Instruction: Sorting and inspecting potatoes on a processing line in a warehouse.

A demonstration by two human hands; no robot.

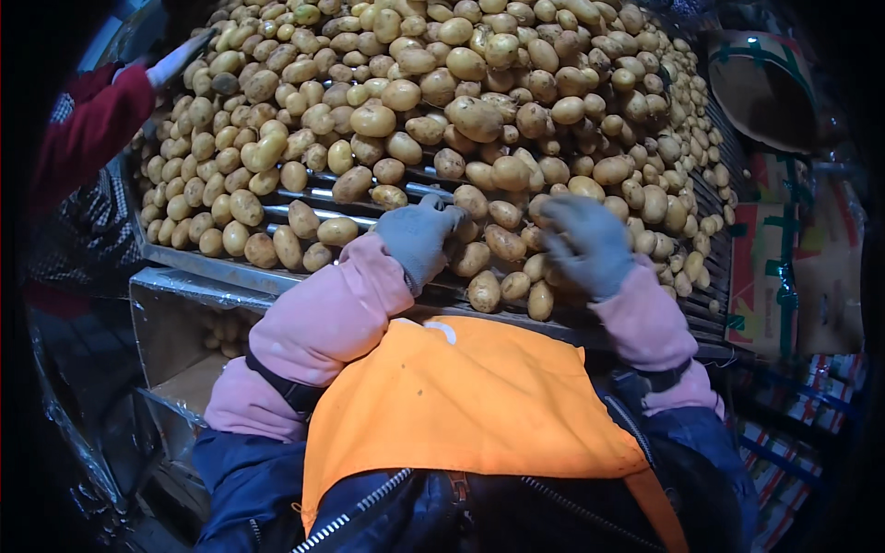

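A broad heap of yellow-brown potatoes (475, 118) lies over metal rollers (323, 195) in front of me. Both my hands wear grey-blue gloves. My left hand (419, 238) is among the potatoes at the near edge, its fingers curled in; whatever is inside them is hidden. To its right, my right hand (588, 244) hovers over potatoes with bent fingers apart from the thumb, slightly blurred, and no potato shows in its grip. Between the two hands sit several loose potatoes (504, 243), some at the front edge.
A metal rim (207, 264) borders the rollers at the near left. Below it stands an open cardboard box (175, 343) with some potatoes inside. At the left, another person's red sleeve (97, 129) and gloved hand (180, 60) reach to the heap. Cardboard boxes (763, 267) with green tape stand right.
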